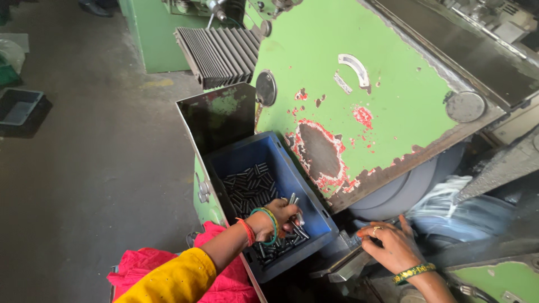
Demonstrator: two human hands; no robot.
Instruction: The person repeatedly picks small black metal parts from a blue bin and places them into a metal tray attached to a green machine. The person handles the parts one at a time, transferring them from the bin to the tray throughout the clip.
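Left hand [279, 217] grips several steel pins [296, 209] over one blue bin [269, 151]; right hand [390, 244] lies flat, holding nothing.

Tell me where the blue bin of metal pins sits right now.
In the head view the blue bin sits low and centre, against the green machine panel, with the left hand reaching into it.

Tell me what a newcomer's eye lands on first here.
The big green machine panel with flaking red and dark patches fills the upper middle. Below it, a blue bin of small dark metal pins sits at centre, where the left hand grips a bunch. The right hand rests at the machine's lower right, near a grey wheel.
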